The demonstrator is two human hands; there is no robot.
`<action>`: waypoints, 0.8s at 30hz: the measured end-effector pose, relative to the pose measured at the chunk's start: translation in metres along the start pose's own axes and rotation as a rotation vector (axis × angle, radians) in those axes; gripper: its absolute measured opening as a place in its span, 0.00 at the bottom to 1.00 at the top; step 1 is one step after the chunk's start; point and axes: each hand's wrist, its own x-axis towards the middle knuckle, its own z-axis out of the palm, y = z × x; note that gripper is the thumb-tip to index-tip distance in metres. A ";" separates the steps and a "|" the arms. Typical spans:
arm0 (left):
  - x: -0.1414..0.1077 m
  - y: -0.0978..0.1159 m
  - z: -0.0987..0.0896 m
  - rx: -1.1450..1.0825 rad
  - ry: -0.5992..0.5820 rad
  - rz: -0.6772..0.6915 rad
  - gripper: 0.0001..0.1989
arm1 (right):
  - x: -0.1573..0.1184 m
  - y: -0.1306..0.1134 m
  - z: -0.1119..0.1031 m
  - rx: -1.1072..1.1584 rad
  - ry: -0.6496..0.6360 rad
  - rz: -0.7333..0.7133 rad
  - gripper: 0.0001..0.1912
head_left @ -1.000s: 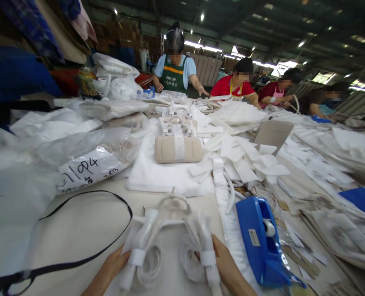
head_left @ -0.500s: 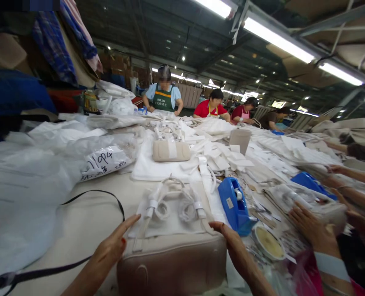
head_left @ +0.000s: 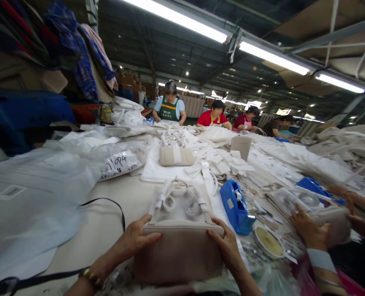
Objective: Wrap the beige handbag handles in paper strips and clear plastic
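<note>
A beige handbag (head_left: 180, 255) stands at the table's near edge, its wrapped handles (head_left: 179, 193) lying away from me over white sheeting. My left hand (head_left: 137, 237) grips the bag's upper left corner, thumb on the near face and fingers behind the top edge. At the upper right corner my right hand (head_left: 224, 238) holds it the same way. Clear rolled wrap sits by both handle bases. To the right of the bag is a blue tape dispenser (head_left: 236, 207).
A second beige bag (head_left: 176, 156) lies farther back. At left are a large plastic bag (head_left: 31, 197) and a black strap (head_left: 114, 200). A dish of yellowish paste (head_left: 269, 241) is at right, near a co-worker's hand (head_left: 310, 228) on another bag. Several people work behind.
Both my hands have closed on the bag's upper corners, where they were spread beside it. The bag's front face is now more upright. The camera view has shifted slightly.
</note>
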 end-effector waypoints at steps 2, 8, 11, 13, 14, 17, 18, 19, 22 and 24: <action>0.004 0.006 -0.001 -0.006 -0.012 -0.031 0.19 | 0.000 0.004 0.001 -0.007 0.005 0.014 0.29; 0.021 0.006 0.014 -0.096 0.116 -0.158 0.21 | 0.007 0.018 0.010 -0.041 0.014 0.062 0.22; 0.028 0.000 0.023 -0.148 0.196 -0.215 0.26 | 0.014 0.017 0.016 -0.056 -0.031 0.114 0.21; 0.030 -0.002 0.025 -0.156 0.217 -0.244 0.29 | 0.019 0.013 0.017 -0.066 -0.056 0.136 0.21; 0.031 -0.002 0.026 -0.145 0.230 -0.263 0.30 | 0.021 0.011 0.017 -0.071 -0.067 0.147 0.21; 0.029 -0.002 0.027 -0.070 0.280 -0.323 0.33 | 0.027 0.005 0.015 -0.083 -0.096 0.187 0.21; 0.029 -0.001 0.027 -0.045 0.288 -0.336 0.33 | 0.028 0.003 0.015 -0.085 -0.105 0.200 0.21; 0.029 0.000 0.027 -0.023 0.289 -0.344 0.32 | 0.030 0.002 0.014 -0.090 -0.109 0.212 0.22; 0.033 -0.002 0.026 0.018 0.253 -0.356 0.27 | 0.033 0.004 0.017 -0.120 -0.076 0.244 0.25; 0.039 -0.005 0.026 0.036 0.225 -0.376 0.25 | 0.036 0.009 0.023 -0.143 -0.033 0.263 0.27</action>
